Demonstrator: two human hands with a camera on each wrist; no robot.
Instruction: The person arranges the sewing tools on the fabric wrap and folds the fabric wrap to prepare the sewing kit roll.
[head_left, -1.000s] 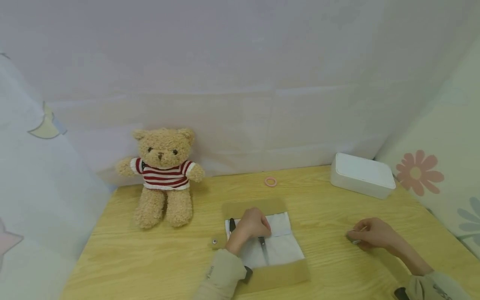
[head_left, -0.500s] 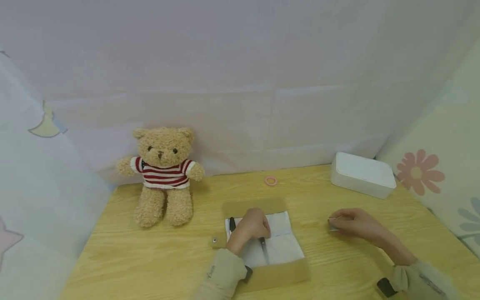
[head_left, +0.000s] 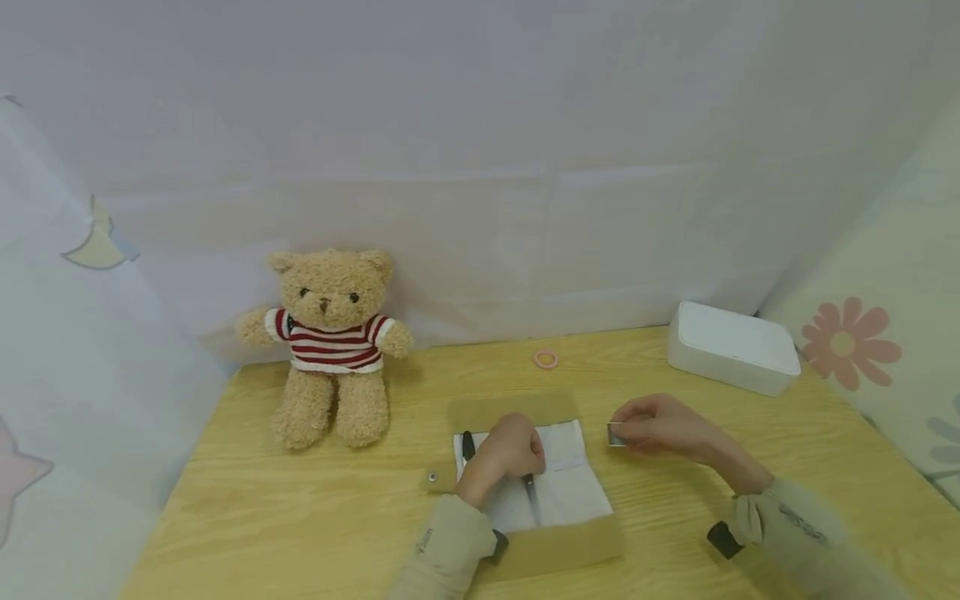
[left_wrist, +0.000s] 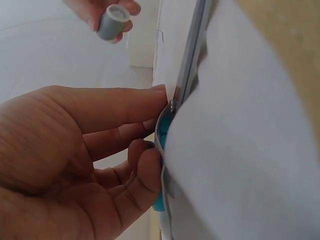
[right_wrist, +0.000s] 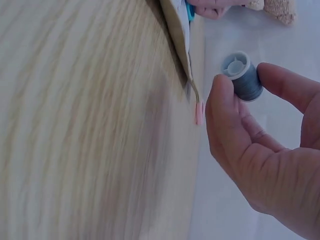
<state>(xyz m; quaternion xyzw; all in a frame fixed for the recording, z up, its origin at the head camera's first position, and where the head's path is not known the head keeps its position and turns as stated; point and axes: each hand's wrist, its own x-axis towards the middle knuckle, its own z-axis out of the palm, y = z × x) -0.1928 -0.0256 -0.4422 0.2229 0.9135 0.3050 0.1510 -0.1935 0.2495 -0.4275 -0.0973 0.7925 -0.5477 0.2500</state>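
A beige pouch (head_left: pixel 558 546) with a white lining lies spread out on the table. My left hand (head_left: pixel 512 448) is over its middle. In the left wrist view, that hand's thumb and fingers grip the edge of a zippered pocket (left_wrist: pixel 167 150), parted below the grey zipper (left_wrist: pixel 190 55), with something teal (left_wrist: pixel 163 131) inside. To the right of the pouch my right hand (head_left: pixel 663 427) pinches a spool of grey thread (right_wrist: pixel 245 82) between thumb and fingertips, raised above the table. A black-handled item (head_left: pixel 468 446) and a slim dark-and-silver pointed item (head_left: pixel 532 500) show against the lining.
A teddy bear (head_left: pixel 330 333) in a striped sweater sits at the back left. Behind the pouch lies a pink ring (head_left: pixel 546 359). A white box (head_left: pixel 735 348) stands at the table's back right, near the fabric wall.
My right hand has moved left with the spool, from the right part of the table to beside the pouch. The left hand keeps its place on the pouch.
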